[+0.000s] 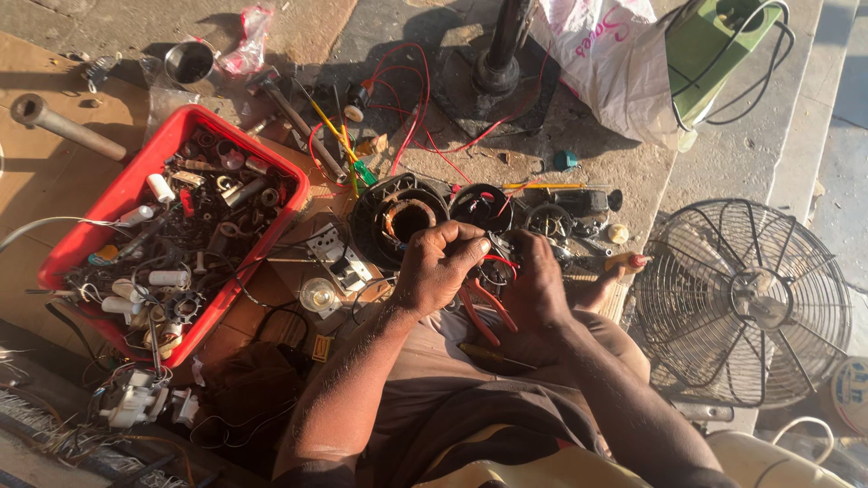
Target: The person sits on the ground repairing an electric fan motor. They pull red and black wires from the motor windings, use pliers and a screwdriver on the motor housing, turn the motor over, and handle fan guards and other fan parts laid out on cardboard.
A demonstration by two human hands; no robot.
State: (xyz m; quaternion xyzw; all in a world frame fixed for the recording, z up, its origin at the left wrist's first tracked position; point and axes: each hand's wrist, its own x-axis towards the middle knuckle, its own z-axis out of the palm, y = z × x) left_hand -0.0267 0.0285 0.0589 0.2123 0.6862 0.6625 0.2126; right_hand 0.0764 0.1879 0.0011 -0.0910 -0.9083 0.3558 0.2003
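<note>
2 hands closed, pinching red wires above pliers.

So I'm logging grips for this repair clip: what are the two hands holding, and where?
Both the left hand and right hand pinch thin red wires between them; the exact grip spot is hidden by the fingers.

Sunlit concrete floor, stone steps at right, long shadows.
</note>
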